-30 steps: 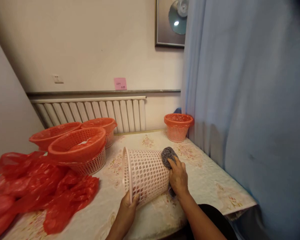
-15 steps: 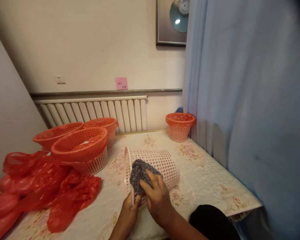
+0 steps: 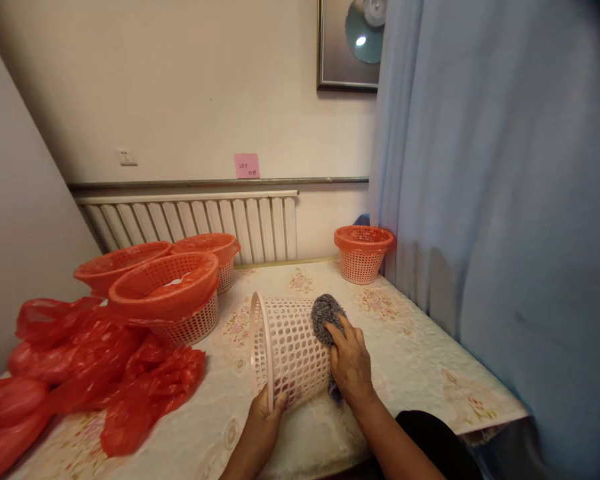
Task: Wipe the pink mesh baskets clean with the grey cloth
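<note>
A pale pink plastic basket [image 3: 297,347] with round holes lies tipped on its side, its mouth facing left. My left hand [image 3: 263,427] grips the rim at the near side, thumb outside the wall. In my right hand [image 3: 350,360] is a fuzzy dark grey cloth [image 3: 326,319], pressed against the basket's side close to its base. A loose end of the cloth hangs below that hand. The fingertips under the cloth are partly hidden.
Several baskets lined with red bags stand around: a front one [image 3: 187,323] and others at the left, plus one at the back right [image 3: 363,263]. Crumpled red plastic bags [image 3: 115,373] lie at left. A blue curtain [image 3: 480,233] borders the flowered tablecloth [image 3: 410,373].
My right hand has slid the cloth rightward along the basket's side, from near the rim to near the base. My left hand keeps hold of the rim.
</note>
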Available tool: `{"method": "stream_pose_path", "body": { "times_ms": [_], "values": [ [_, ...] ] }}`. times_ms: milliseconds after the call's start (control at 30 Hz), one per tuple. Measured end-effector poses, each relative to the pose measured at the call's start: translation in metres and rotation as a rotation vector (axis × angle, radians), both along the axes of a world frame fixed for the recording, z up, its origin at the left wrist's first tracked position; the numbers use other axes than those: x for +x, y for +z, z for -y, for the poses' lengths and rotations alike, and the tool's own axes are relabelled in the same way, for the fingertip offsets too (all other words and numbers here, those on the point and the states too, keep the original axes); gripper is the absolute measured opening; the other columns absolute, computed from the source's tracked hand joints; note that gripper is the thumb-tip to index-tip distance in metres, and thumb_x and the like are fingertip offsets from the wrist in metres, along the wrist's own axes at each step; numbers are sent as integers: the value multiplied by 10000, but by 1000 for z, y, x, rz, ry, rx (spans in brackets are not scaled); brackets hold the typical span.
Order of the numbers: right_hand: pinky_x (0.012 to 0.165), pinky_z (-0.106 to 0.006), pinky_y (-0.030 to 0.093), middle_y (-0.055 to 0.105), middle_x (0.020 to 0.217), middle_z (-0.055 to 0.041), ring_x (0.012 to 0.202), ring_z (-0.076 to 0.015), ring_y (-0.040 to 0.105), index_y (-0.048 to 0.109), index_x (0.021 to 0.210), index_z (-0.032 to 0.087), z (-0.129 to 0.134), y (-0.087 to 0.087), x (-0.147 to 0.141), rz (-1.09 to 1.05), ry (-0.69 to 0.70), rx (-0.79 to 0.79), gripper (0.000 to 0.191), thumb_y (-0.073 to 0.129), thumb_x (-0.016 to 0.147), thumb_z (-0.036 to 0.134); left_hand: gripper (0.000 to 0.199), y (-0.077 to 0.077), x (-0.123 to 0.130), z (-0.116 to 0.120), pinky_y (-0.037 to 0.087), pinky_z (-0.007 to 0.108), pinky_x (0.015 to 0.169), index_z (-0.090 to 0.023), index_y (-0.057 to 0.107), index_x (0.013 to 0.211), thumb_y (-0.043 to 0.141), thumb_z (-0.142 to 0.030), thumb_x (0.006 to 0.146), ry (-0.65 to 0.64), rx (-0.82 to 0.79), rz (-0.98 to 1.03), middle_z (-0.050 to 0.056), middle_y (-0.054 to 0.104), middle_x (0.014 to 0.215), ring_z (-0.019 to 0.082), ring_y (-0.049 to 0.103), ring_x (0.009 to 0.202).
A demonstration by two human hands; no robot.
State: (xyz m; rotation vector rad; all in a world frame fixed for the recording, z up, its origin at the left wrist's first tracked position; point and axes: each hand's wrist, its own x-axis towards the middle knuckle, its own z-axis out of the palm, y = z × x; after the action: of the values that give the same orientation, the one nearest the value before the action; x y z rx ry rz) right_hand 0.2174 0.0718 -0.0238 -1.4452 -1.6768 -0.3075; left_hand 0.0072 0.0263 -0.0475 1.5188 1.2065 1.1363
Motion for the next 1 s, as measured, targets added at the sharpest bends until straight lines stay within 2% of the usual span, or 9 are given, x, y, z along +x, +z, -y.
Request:
{"method": "stream_pose_path", "body": {
  "times_ms": [200,367,467,567,800,1000],
  "values": [
    [977,-457,440,440,1390,-94,1113,-268,439,596,1221,203,2,-1,-2,-1,-1,-6,526,430,769,-9,381,13,2,-1,428,434,1032,-141,657,1123,607,-347,806,-20,-21,79,114,709,1155,296,616,1118],
    [985,-453,436,436,1398,-87,1116,-263,438,596,1218,206,1,0,-2,-4,5,-1,526,435,766,-10,362,27,8,-10,521,419,872,-122,650,1050,605,-378,798,52,-64,94,120,736,1012,303,670,960],
    [978,-442,439,444,1395,-91,1114,-261,441,603,1212,208,1,0,-3,5,-3,1,530,439,759,-15,371,31,11,-14,531,412,848,-121,642,1044,618,-381,780,81,-83,142,117,735,990,301,675,945],
    [983,-445,431,451,1390,-92,1119,-263,443,605,1209,211,1,-1,-4,15,-3,8,529,446,757,-12,378,29,11,-16,531,410,859,-124,644,1047,623,-385,775,82,-108,168,120,735,1000,302,674,965],
    [957,-462,445,450,1384,-97,1108,-263,456,603,1209,211,6,-2,-7,13,11,38,524,437,765,-12,396,13,6,-20,523,421,871,-119,649,1069,605,-399,794,66,-93,131,121,742,991,296,684,951],
    [956,-485,434,436,1385,-124,1124,-274,456,598,1214,189,15,-2,-20,30,59,52,510,419,781,-12,365,13,5,-19,505,427,906,-120,668,1029,603,-397,800,60,-64,99,126,743,1010,306,670,992]
  ]
}}
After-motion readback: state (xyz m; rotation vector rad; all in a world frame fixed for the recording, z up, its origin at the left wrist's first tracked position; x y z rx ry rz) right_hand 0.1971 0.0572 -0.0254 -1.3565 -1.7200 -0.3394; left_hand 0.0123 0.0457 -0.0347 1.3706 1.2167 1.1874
